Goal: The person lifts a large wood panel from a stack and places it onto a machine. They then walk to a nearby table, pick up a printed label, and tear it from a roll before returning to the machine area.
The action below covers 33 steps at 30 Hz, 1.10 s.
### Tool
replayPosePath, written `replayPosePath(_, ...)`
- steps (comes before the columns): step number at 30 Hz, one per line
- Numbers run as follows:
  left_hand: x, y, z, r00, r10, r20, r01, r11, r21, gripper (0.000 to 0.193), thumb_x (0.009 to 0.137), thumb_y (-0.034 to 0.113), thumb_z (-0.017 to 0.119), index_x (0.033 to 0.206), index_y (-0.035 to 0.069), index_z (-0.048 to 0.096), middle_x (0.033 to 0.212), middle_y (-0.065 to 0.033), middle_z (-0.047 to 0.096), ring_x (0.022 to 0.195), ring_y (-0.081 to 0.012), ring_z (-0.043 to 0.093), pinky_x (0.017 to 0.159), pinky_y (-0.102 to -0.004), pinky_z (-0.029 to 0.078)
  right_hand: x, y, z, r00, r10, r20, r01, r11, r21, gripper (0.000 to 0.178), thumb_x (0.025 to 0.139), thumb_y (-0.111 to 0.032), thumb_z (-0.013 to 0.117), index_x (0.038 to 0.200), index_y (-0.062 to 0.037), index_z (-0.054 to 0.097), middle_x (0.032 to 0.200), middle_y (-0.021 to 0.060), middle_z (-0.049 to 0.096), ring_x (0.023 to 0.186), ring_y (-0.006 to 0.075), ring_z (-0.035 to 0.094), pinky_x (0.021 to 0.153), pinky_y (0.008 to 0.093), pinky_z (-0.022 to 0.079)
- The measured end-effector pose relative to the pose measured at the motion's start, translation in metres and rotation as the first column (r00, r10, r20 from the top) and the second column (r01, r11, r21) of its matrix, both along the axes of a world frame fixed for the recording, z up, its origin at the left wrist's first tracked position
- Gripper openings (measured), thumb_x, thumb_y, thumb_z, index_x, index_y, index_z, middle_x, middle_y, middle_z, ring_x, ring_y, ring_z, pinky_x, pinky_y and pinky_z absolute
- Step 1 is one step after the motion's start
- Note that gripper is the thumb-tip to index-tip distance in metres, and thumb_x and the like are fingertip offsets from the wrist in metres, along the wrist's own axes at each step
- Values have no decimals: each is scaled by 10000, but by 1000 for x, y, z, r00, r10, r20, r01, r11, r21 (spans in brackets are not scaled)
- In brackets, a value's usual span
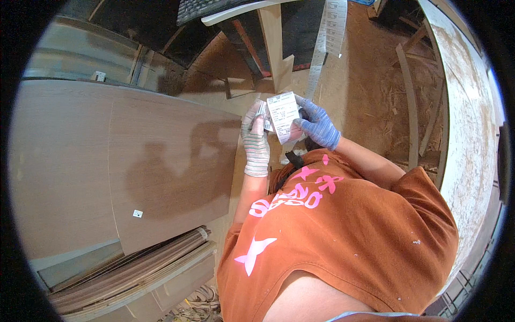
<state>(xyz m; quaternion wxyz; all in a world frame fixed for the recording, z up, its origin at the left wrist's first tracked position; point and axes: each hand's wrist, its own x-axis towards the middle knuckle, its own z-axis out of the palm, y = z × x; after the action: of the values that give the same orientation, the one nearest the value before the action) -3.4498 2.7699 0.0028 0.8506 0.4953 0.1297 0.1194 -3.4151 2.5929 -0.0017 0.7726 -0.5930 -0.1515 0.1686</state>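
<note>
Printed white paper labels point(282, 114) are held up in front of my chest, the foremost one facing me and slightly tilted. My right hand point(320, 125), in a blue knit glove, pinches their right edge between thumb and fingers. On the other side my left hand point(256, 138), in a white striped glove, is closed round the left part of the bundle. More folded paper shows between its fingers. How many layers there are is hidden.
A long strip of labels point(333, 29) hangs beyond my hands, near a keyboard point(206, 9) and a wooden post point(272, 48). Large brown wood panels point(64, 161) lie at left, one with a small label point(138, 213). A long whitish board point(464, 96) stands at right.
</note>
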Motion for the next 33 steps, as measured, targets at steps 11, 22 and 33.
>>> replayPosePath(11, -19, -6, 12, 979, -198, -41, 202, 943, 264, 248, 841, 91, 581, 1080, 26, 594, 995, -27, 620, 907, -108, 560, 821, -270, 452, 2, 0, 0, 999, 41, 26, -40, 999, -32, 623, 842, -54, 560, 1402, -16, 290, 1066, 50, 533, 889, 103, 499, 817, 257, 431)
replayPosePath(22, -4, -8, 8, 941, -333, -53, 337, 921, 194, 249, 812, 30, 578, 1060, 26, 594, 946, -25, 640, 837, -99, 585, 751, -251, 477, -10, -3, 22, 998, -52, 33, 55, 996, -74, 625, 830, -45, 551, 1397, -6, 291, 1160, 89, 534, 1018, 146, 521, 891, 294, 425)
replayPosePath(33, 7, 1, -1, 885, -464, -38, 459, 855, 241, 280, 803, 30, 574, 1083, 18, 581, 977, -37, 631, 854, -115, 588, 761, -265, 485, -25, 1, 20, 978, -208, -18, 205, 973, -108, 626, 815, -45, 563, 1389, -16, 315, 920, 41, 547, 811, 105, 508, 751, 253, 449)
